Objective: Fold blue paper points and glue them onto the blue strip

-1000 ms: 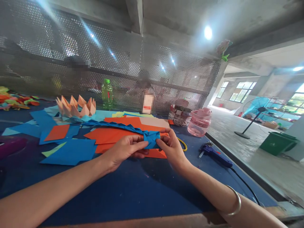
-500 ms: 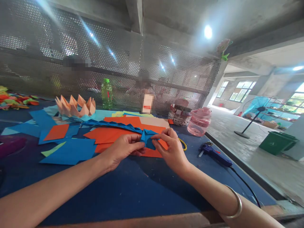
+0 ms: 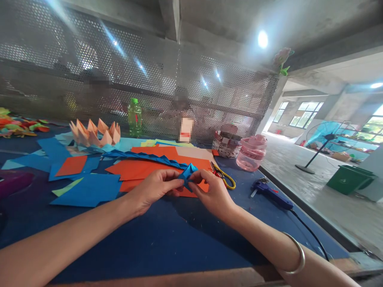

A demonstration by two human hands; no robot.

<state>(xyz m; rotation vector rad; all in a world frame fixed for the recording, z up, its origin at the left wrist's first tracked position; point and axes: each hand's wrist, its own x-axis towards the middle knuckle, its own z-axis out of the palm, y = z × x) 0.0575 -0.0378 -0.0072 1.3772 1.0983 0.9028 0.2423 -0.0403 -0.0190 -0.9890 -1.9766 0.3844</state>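
A small folded blue paper piece [image 3: 188, 174] is pinched between both hands just above the dark blue table [image 3: 167, 239]. My left hand [image 3: 155, 187] grips its left side with closed fingers. My right hand [image 3: 211, 191], with a silver bangle on the wrist, pinches its right side. Under and behind the hands lie orange paper sheets [image 3: 140, 167] and a long chain of folded blue pieces [image 3: 143, 156].
Blue and orange paper squares [image 3: 86, 189] lie left. A folded peach paper crown [image 3: 95, 133], a green bottle [image 3: 135, 117], a patterned tin [image 3: 226, 144] and a pink jar [image 3: 250, 152] stand behind. Yellow-handled scissors [image 3: 224, 177] and a blue glue gun [image 3: 271, 192] lie right. A perforated metal screen [image 3: 149, 79] backs the table.
The blue piece has been folded narrower and tipped upward. My right hand has shifted left and down, uncovering the scissors.
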